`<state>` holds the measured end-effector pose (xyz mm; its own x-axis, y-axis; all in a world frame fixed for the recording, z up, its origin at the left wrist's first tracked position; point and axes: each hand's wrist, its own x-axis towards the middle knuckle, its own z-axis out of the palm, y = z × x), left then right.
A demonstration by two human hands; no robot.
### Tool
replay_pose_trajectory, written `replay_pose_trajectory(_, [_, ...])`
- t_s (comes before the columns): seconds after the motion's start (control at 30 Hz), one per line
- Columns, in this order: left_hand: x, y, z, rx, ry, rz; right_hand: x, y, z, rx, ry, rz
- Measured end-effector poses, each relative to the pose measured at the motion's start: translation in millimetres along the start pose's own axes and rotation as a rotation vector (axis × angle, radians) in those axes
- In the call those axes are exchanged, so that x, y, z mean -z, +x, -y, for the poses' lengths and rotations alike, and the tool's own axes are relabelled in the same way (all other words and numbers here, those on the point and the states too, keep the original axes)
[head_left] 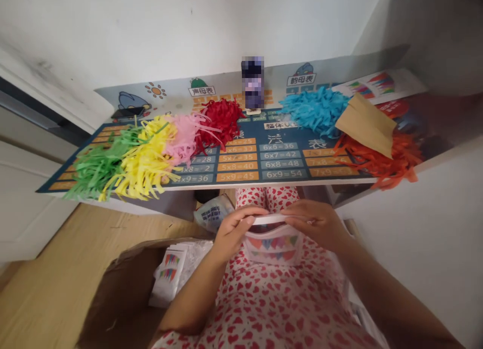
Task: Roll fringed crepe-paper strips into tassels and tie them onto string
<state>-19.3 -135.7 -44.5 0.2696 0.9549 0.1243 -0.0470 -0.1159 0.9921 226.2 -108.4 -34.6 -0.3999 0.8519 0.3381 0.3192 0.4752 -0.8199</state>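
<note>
Above my lap, both hands grip a clear plastic bag (273,248) printed with rows of colourful pennants. Its white top strip (269,219) stretches between my fingers, with the bag's mouth gaping a little below it. My left hand (236,228) pinches the strip's left end between thumb and fingers. At the other end, my right hand (320,223) is closed on the strip the same way. No contents can be made out through the bag.
Green (105,162), yellow (147,162), pink (188,137), red (222,122), blue (317,110) and orange (392,157) paper tassels lie on the desk mat (237,165). Brown paper (366,122) covers part of the orange ones. A cardboard box (113,298) holds printed packets (171,271) at lower left.
</note>
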Motion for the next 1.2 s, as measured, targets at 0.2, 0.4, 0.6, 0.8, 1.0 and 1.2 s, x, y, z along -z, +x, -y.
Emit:
replay_pose_trajectory(0.2, [-16.8, -8.6, 18.4, -0.185, -0.075, -0.167, 7.7, 12.9, 12.1, 0.108, -0.097, 0.192])
replay_pose_trajectory(0.4, [-33.3, -11.6, 31.6, -0.377, 0.066, -0.400, 2.7, 15.8, 14.9, 0.180, -0.054, 0.255])
replay_pose_trajectory(0.6, [-31.9, -10.0, 13.6, -0.506, 0.643, -0.506, -2.8, 16.3, 14.8, 0.156, -0.011, 0.259])
replay_pose_trajectory(0.8, [-19.7, 10.9, -5.7, -0.618, 1.320, -0.245, -4.6, 18.3, 17.6, 0.131, -0.027, 0.238])
replay_pose_trajectory(1.0, [-10.2, 25.8, -5.8, -0.643, 1.466, -0.224, -38.2, -20.2, -8.2, -0.309, 0.201, -0.211])
replay_pose_trajectory(1.2, [-5.7, 30.7, -11.2, -0.612, 1.543, -0.135, -48.3, -32.5, -8.9, -0.467, 0.140, -0.179])
